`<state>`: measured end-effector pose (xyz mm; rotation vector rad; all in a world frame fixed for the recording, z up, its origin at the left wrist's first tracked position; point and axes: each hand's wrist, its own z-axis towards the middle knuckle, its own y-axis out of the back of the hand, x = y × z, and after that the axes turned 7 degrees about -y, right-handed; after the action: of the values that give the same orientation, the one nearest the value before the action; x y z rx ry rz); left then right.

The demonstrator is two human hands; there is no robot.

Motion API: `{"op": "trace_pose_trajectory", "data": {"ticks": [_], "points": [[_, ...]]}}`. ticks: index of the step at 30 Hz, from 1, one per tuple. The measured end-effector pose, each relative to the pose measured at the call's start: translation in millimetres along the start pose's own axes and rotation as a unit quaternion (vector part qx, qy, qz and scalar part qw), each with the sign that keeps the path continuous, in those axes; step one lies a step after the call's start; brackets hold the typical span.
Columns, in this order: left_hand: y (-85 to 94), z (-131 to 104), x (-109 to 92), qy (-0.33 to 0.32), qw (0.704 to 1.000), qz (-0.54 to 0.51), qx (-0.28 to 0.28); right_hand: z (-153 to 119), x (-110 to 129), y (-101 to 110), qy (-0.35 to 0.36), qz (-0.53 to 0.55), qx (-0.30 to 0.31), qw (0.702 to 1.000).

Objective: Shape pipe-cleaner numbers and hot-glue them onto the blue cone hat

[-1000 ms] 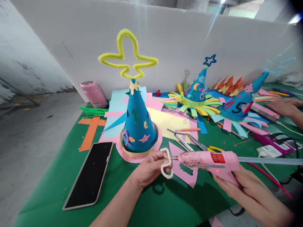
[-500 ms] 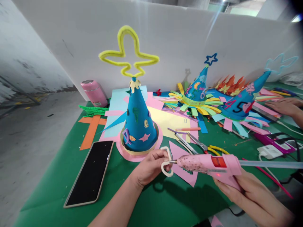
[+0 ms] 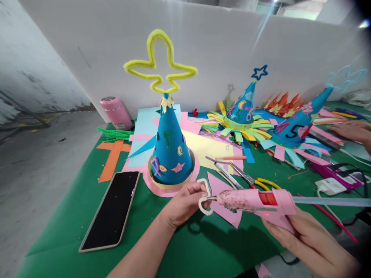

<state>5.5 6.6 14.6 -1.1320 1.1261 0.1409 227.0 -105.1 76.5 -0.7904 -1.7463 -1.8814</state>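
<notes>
Pinched in my left hand (image 3: 185,204) is a bent white pipe cleaner (image 3: 205,211), curved into loops. My right hand (image 3: 307,239) grips a pink hot glue gun (image 3: 255,200) by its handle, with a small red light lit and a clear glue stick (image 3: 330,200) out of its back. The metal nozzle points left and meets the pipe cleaner beside my left fingertips. Just behind my hands stands a blue paper cone hat (image 3: 171,148) on a pink brim, topped by a yellow pipe-cleaner shape (image 3: 161,63). A pink paper piece (image 3: 223,193) lies partly under the glue gun.
A phone (image 3: 111,210) lies at the left, near a pink flask (image 3: 116,114) and green pipe cleaners (image 3: 114,135). Scissors (image 3: 243,174) and a marker (image 3: 227,173) sit behind the glue gun. Two more hats (image 3: 240,106) stand right, near another person's hand (image 3: 352,129) and a power strip (image 3: 339,177).
The view has shifted very slightly. My hands, the pipe cleaner and the glue gun keep almost the same position, nozzle still at the pipe cleaner.
</notes>
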Motion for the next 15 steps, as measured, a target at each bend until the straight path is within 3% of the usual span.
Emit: {"op": "trace_pose_trajectory", "data": {"ticks": [6,15], "points": [[0.2,-0.1,0.1,0.005,1.0,-0.013,0.01,1.5,5.1,4.7,0.009,0.005,-0.038,0.999],[-0.9,-0.1,0.4,0.003,1.0,-0.005,-0.007,1.8,1.9,-1.8,0.012,-0.018,0.012,1.0]]}}
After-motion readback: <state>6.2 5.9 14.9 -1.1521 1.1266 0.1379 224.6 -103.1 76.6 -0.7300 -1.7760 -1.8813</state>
